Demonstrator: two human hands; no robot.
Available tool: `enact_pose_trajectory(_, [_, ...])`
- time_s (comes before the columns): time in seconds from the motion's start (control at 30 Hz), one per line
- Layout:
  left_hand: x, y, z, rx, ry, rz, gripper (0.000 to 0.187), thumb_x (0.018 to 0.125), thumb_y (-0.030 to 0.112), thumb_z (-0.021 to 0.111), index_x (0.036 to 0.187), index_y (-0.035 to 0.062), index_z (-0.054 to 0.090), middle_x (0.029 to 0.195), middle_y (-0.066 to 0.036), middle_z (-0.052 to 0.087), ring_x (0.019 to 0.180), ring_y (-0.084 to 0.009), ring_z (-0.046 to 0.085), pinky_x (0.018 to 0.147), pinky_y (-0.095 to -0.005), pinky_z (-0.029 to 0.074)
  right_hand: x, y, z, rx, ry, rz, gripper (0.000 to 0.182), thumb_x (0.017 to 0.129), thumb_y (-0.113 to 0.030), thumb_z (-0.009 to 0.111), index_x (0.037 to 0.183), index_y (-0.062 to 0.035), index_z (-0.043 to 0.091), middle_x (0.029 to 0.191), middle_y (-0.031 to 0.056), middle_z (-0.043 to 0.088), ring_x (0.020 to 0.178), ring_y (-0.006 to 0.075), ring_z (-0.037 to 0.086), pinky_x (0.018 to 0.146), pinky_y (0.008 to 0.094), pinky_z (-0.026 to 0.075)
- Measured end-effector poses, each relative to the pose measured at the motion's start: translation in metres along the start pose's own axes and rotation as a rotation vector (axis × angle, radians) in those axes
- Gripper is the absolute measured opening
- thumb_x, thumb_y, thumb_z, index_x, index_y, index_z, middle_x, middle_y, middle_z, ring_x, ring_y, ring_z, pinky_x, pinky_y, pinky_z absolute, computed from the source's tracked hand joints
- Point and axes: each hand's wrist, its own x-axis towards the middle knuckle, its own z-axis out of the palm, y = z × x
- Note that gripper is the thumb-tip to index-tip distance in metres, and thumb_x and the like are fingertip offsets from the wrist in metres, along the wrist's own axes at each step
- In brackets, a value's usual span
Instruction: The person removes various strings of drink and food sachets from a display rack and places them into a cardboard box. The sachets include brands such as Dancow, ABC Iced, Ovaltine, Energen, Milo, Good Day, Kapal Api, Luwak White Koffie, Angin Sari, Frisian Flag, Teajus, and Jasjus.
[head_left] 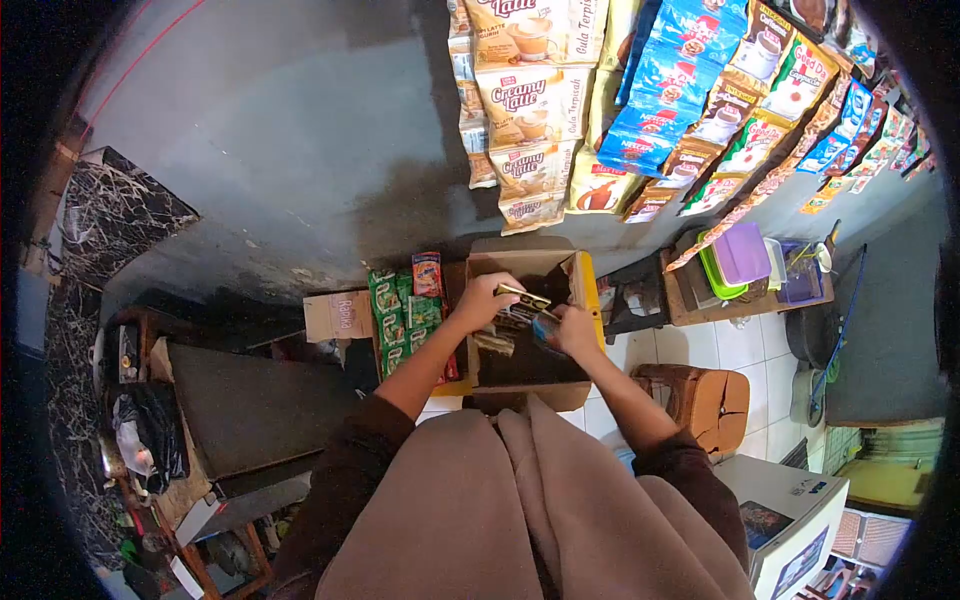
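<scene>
My left hand (484, 303) is closed on the left end of some small brown and cream sachets (522, 308), held over an open cardboard box (530, 370). On the right side of the same sachets, my right hand (574, 332) is closed, with something blue showing by its fingers. A light brown packet (493, 342) is just below my left hand, inside the box. The dark bottom of the box shows beneath both hands.
Green sachets (392, 315) stand in a box to the left, near a cardboard piece (337, 316). Coffee sachet strips (535, 110) hang on the wall ahead. To the right are a brown stool (705, 405), plastic containers (742, 257) and a white box (785, 515).
</scene>
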Motion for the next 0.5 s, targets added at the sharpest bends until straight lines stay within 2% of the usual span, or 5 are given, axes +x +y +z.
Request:
enact_pose_trajectory(0.23, [0.019,-0.05,0.032,0.443,0.028,-0.066,0.004,0.066,0.013,0.064,0.069,0.012,0.061,0.074,-0.006,0.047,0.073,-0.0255,0.049,0.063,-0.0385,0.041,0.038,0.037,0.074,-0.184,-0.144,0.238,0.016,0.069,-0.013,0.054,0.08,-0.012,0.065,0.083,0.0195,0.056,0.079,0.0311,0.057,0.071,0.0388,0.046])
enact_pose_trajectory(0.3, [0.017,-0.052,0.042,0.546,0.091,-0.066,0.003,0.066,0.011,0.063,0.068,0.0117,0.06,0.075,-0.006,0.048,0.077,-0.0252,0.048,0.064,-0.0387,0.042,0.04,0.043,0.087,-0.189,-0.168,0.188,0.021,0.07,-0.008,0.05,0.087,-0.0058,0.061,0.086,0.0191,0.054,0.078,0.0345,0.056,0.069,0.039,0.046])
enact_pose_trajectory(0.4, [0.002,-0.07,0.061,0.626,0.143,-0.058,0.006,0.066,0.011,0.061,0.072,0.01,0.06,0.077,-0.008,0.049,0.08,-0.0258,0.049,0.066,-0.039,0.044,0.032,0.045,0.09,0.276,-0.058,0.309,0.031,0.077,-0.014,0.044,0.097,0.0095,0.045,0.085,0.0231,0.053,0.081,0.0392,0.053,0.067,0.0405,0.043])
enact_pose_trajectory(0.47, [-0.016,-0.097,0.079,0.677,0.164,-0.068,0.008,0.067,0.011,0.06,0.075,0.0097,0.061,0.079,-0.009,0.051,0.081,-0.0268,0.05,0.067,-0.0389,0.045,0.024,0.1,0.156,0.244,-0.096,0.262,0.032,0.08,-0.021,0.041,0.1,0.0038,0.045,0.089,0.0205,0.052,0.082,0.0371,0.05,0.071,0.0414,0.04])
enact_pose_trajectory(0.5, [-0.026,-0.123,0.092,0.848,-0.075,-0.197,0.013,0.067,0.012,0.06,0.079,0.009,0.061,0.083,-0.01,0.053,0.083,-0.0281,0.052,0.069,-0.0388,0.045,0.02,0.117,0.18,0.212,-0.131,0.212,0.034,0.083,-0.028,0.038,0.104,-0.0019,0.046,0.094,0.018,0.051,0.083,0.0351,0.048,0.076,0.0423,0.038])
